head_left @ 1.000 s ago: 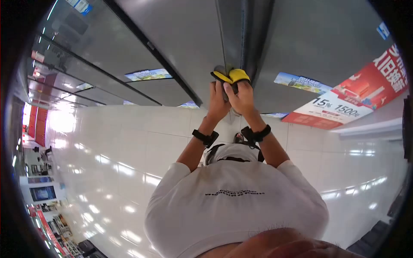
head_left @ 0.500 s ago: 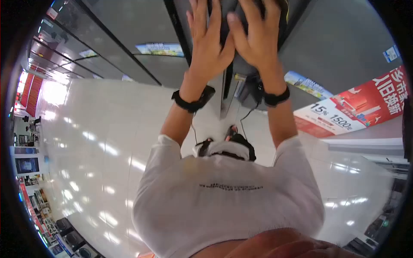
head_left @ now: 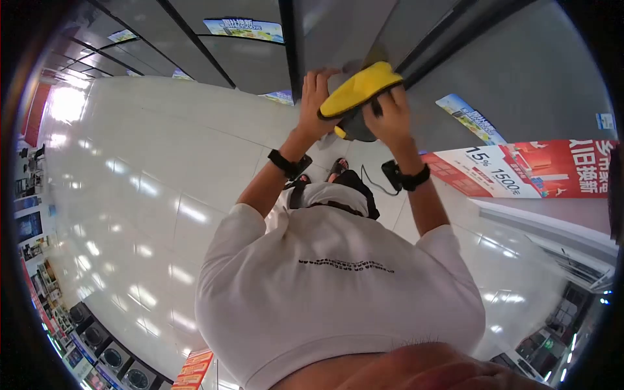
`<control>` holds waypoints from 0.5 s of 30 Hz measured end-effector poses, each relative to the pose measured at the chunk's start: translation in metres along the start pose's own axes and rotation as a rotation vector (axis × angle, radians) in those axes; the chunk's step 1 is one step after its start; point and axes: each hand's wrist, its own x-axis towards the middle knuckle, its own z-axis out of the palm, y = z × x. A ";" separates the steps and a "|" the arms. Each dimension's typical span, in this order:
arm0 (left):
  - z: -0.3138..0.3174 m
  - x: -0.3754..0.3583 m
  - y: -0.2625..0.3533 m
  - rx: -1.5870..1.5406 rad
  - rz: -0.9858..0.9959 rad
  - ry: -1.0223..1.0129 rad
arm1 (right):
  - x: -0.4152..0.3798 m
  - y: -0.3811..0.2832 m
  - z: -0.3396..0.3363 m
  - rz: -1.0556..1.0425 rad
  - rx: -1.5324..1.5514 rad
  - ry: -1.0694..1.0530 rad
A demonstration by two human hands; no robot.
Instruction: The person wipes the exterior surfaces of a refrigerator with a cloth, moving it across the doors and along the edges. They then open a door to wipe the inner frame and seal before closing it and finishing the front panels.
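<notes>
A yellow cloth [head_left: 359,91] with a dark edge and a grey other side is bunched between my hands, in front of a dark glossy appliance front [head_left: 341,32]. My right hand [head_left: 390,120] grips its right part from below, fingers bent into the fabric. At the cloth's left end is my left hand [head_left: 314,107], fingers curled around it and partly hidden behind the yellow side. A grey part of the cloth [head_left: 356,126] hangs below, with a small yellow corner showing. Each wrist wears a black band with a small device.
More dark panels with blue-green label strips [head_left: 244,30] line the left. To the right, a panel carries another strip [head_left: 471,119] above a red-and-white promotional sign [head_left: 520,169]. Shiny pale floor tiles [head_left: 149,156] lie below. Front-loading washing machines [head_left: 112,356] stand at lower left.
Both hands were flat, side by side, on a dark surface with a yellow edge. They have drawn down and closer to my body, and the yellow cloth is now gathered in them.
</notes>
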 end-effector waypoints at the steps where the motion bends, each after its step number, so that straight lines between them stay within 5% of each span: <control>1: 0.008 -0.010 -0.008 -0.019 0.010 0.023 | -0.018 0.005 0.011 -0.007 -0.001 -0.001; 8: 0.045 -0.081 -0.060 0.071 -0.176 -0.173 | -0.090 0.001 0.054 0.435 0.225 -0.259; 12: 0.064 -0.119 -0.084 0.102 -0.399 -0.428 | -0.099 -0.004 0.065 0.627 0.305 -0.406; 14: 0.064 -0.124 -0.082 0.197 -0.559 -0.817 | -0.098 -0.002 0.068 0.688 0.371 -0.479; 15: 0.082 -0.152 -0.111 0.088 -0.484 -0.811 | -0.095 -0.005 0.069 0.628 0.308 -0.480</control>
